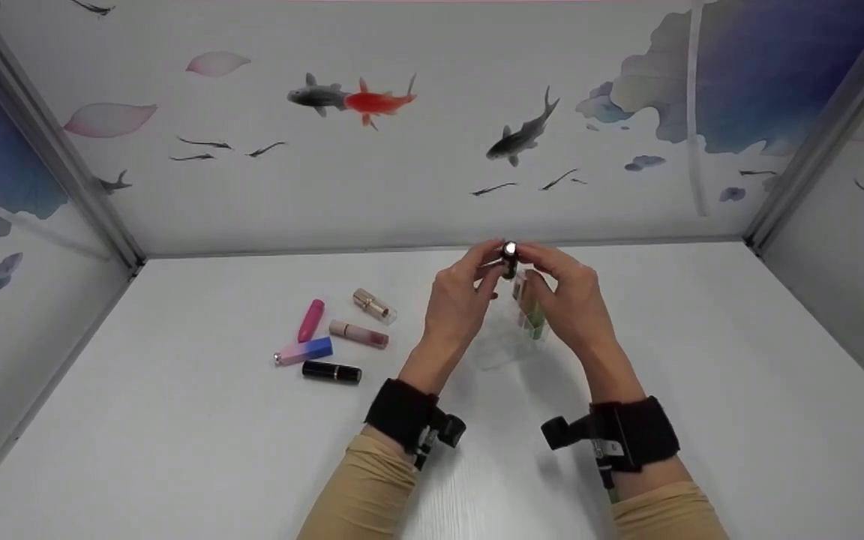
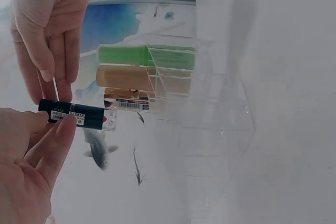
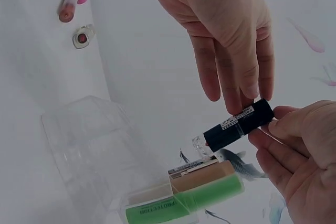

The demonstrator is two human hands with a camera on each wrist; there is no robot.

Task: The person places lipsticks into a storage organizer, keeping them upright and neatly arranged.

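Observation:
A black lipstick tube (image 1: 509, 261) with a white label and a clear end is held up between the two hands. My left hand (image 1: 458, 300) pinches it with thumb and fingers, as the left wrist view shows. From the other side my right hand (image 1: 571, 296) holds it near one end with its fingertips. Just below stands a clear plastic organizer (image 2: 220, 129). In it are a green tube (image 2: 123, 55), a tan tube (image 2: 123, 76) and a smaller labelled item (image 2: 126, 102). The right hand partly hides the organizer in the head view.
To the left on the white table (image 1: 177, 450) lie a pink tube (image 1: 311, 320), a gold lipstick (image 1: 373, 305), a lip gloss (image 1: 359, 333), a pink-and-blue tube (image 1: 304, 351) and another black lipstick (image 1: 331, 372). A fish-printed wall (image 1: 432, 195) rises behind.

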